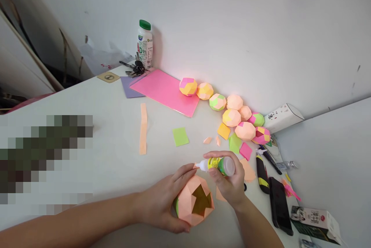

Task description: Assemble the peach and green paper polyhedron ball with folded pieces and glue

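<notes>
My left hand (162, 201) is wrapped round a peach folded-paper ball (185, 205) with a jagged, star-shaped opening on its right side. A bit of green shows at the ball's left edge. Between thumb and fingers, my right hand (232, 186) grips a small glue bottle (217, 165), white with a yellow and green label. The bottle's nozzle points left and meets a small peach paper piece at my left fingertips, mostly hidden. Near the hands lie peach paper scraps (207, 140) and a green paper square (181, 136).
Several finished paper balls (232, 117) line the wall, one on a pink sheet (165, 89). A peach strip (143, 129), keys (136, 67) and a green-capped bottle (145, 45) are further left. At right lie a utility knife (262, 174), a phone (279, 205) and a carton (315, 223).
</notes>
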Available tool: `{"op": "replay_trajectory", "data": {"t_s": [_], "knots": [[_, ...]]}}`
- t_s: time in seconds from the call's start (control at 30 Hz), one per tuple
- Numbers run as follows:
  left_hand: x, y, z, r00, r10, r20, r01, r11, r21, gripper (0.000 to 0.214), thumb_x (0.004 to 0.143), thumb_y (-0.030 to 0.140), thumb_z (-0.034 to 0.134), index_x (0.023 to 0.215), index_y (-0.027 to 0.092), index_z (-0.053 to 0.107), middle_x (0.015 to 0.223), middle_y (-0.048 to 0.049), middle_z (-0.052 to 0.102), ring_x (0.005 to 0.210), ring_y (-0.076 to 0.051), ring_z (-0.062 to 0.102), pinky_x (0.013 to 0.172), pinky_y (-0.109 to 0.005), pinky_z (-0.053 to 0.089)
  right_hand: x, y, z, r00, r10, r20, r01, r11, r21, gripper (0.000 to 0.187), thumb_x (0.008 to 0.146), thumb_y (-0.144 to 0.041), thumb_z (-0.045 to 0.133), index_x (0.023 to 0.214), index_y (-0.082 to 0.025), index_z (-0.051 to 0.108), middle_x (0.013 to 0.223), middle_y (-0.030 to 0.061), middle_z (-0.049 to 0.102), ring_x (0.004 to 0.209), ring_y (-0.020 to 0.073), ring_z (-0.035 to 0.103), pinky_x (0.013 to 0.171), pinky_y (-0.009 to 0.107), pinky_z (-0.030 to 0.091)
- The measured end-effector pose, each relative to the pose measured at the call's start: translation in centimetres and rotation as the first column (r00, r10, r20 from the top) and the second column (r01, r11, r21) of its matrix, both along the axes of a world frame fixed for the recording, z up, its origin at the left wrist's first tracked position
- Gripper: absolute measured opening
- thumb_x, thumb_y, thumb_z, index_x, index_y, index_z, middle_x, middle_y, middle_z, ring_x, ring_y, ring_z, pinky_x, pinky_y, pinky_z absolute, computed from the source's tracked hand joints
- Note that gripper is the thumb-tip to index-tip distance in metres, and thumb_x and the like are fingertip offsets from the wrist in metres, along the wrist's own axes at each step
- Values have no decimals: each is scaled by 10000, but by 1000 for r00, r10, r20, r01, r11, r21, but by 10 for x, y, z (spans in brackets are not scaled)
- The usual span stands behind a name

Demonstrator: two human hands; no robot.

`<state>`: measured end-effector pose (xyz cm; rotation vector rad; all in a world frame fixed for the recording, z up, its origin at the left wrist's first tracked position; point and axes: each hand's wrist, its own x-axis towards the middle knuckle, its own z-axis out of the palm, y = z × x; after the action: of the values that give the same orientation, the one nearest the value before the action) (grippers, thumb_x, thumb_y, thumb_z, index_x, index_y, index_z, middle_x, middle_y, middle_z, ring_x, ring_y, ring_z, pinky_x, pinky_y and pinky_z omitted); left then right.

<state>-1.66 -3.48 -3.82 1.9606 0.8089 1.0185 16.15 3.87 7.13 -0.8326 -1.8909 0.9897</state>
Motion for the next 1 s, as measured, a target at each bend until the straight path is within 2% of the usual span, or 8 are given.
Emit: {"op": "replay_trajectory", "data": {"t_s": [0.23, 0.53, 1.0], "knots": [[0, 1, 0, 1000, -23, 1, 23, 1000, 14, 1184, 692, 546, 751, 1499, 320, -87, 1560, -152, 133, 1435, -413, 164, 1124, -545, 308, 1, 4, 0, 997, -76, -33, 76, 997, -24, 176, 835, -347, 673, 940, -219, 616, 911, 73, 737, 849, 217, 691, 703, 334, 563], [0, 0, 0, 1000, -10, -8, 10, 1000, 7, 1188, 685, 534, 761, 1499, 324, -77, 1560, -156, 112, 1427, -431, 182, 1113, -541, 329, 0, 4, -1, 997, -38, -61, 31, 994, -107, 177, 829, -351, 685, 933, -224, 618, 895, 65, 740, 730, 191, 689, 654, 321, 559], [-1, 0, 0, 999, -8, -31, 8, 1000, -2, 1163, 702, 565, 735, 1501, 312, -72, 1561, -163, 109, 1425, -429, 188, 1115, -539, 331, 0, 3, -2, 998, -36, -54, 30, 994, -106, 150, 836, -324, 685, 928, -222, 625, 864, 55, 737, 664, 161, 650, 673, 316, 554]]}}
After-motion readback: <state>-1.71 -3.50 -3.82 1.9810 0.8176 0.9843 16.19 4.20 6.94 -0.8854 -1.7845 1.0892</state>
